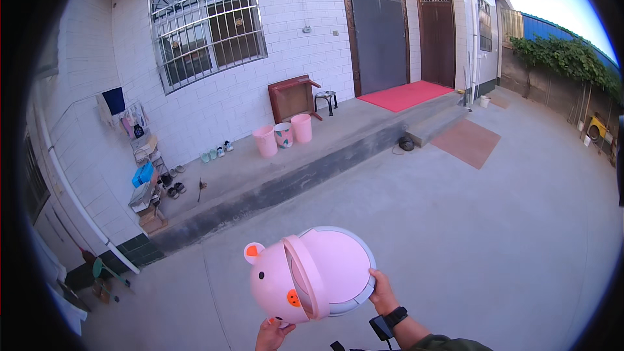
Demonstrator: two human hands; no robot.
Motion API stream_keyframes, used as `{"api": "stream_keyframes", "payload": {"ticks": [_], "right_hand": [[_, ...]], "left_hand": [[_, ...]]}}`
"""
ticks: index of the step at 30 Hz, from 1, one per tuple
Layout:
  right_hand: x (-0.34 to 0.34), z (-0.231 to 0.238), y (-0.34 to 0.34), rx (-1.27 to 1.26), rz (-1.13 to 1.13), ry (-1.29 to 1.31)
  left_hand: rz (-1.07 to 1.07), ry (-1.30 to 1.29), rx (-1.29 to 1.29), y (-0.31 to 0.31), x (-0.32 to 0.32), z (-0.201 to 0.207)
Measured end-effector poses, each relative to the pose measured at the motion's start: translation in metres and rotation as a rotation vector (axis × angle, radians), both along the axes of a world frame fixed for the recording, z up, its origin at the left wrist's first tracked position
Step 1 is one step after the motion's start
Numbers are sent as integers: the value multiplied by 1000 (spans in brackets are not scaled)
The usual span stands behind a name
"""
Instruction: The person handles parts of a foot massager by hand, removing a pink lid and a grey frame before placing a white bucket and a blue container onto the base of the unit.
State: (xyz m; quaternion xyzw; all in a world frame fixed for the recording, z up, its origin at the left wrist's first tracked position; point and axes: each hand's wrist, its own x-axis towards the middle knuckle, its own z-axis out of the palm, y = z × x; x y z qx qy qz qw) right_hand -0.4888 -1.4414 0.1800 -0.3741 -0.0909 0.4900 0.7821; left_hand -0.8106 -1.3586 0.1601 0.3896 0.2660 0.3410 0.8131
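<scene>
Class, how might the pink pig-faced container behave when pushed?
The pig-faced container seems stiff, showing no sag between the left hand and right hand. Its rounded dome would probably roll or rock; its smooth surface may slip.

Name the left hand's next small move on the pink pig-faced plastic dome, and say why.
Probably slide the left hand farther under the pink pig-faced plastic dome for steadier support: it shows only at the dome's lower edge, while the right hand holds the curved grey rim to the right.
</scene>
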Motion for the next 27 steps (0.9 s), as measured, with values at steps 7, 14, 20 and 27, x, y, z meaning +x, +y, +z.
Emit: {"api": "stream_keyframes", "payload": {"ticks": [7, 14, 20, 27], "right_hand": [[92, -13, 145, -39, -8, 10], [206, 8, 292, -56, -116, -91], [280, 17, 377, -26, -198, -49], [399, -1, 506, -45, -71, -101]], "left_hand": [[114, 74, 22, 128, 76, -10], [89, -47, -77, 306, 174, -31], [80, -52, -61, 415, 267, -8], [161, -24, -25, 527, 367, -3]]}}
